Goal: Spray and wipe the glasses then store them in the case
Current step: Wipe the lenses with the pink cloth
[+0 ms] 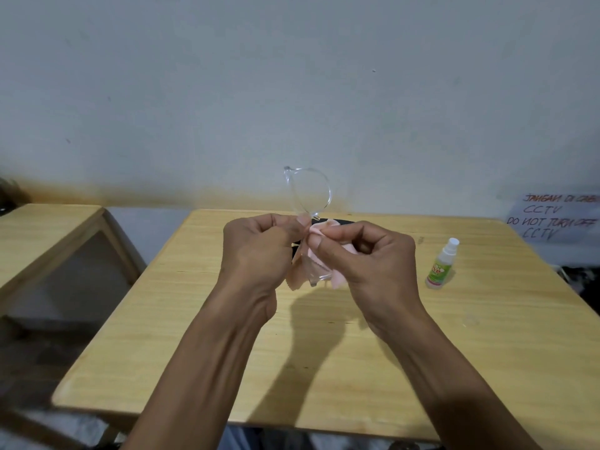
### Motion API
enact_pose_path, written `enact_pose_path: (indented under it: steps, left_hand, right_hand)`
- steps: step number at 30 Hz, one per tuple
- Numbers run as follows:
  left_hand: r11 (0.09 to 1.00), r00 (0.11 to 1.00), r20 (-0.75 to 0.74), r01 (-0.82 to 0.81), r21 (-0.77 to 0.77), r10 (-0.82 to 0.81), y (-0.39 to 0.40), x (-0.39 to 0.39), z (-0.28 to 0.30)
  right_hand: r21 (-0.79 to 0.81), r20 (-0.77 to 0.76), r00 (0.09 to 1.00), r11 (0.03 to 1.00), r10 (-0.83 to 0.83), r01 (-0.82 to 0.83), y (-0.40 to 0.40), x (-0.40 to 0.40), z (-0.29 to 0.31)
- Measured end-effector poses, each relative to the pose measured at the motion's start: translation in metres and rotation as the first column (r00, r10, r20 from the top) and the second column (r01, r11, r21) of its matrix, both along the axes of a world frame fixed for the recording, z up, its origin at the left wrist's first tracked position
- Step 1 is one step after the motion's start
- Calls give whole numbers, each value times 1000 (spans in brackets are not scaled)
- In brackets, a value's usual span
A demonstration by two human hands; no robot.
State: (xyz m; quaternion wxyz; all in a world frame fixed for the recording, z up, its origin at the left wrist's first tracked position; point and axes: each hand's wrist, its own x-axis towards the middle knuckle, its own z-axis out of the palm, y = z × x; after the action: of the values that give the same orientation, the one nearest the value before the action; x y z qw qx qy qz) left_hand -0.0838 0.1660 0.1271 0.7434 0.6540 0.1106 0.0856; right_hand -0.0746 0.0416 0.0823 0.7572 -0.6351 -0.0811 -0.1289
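Above the bench (pixel 227 319), the left hand (pixel 259 245) pinches the clear glasses (pixel 310 193) upright; the right hand (pixel 373 254) pinches a pink cloth (pixel 339 277) on the lower lens; spray bottle (pixel 442 266) stands right

single head view, looking forward-down over table (pixel 201 319), hands close.

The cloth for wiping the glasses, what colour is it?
Pale pink cloth, seen in the head view, pinched by the right hand.
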Motion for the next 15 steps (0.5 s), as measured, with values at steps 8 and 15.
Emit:
enact_pose_path:
  steps: [8,15]
  left_hand:
    - [1000,1000,4,-13,-16,13,-5,-3,0]
    - [999,999,9,-31,-17,31,2,-1,1]
  right_hand:
    - [101,-78,997,995,0,8,10,0,-2]
    - [149,-113,994,989,3,14,3,0,3]
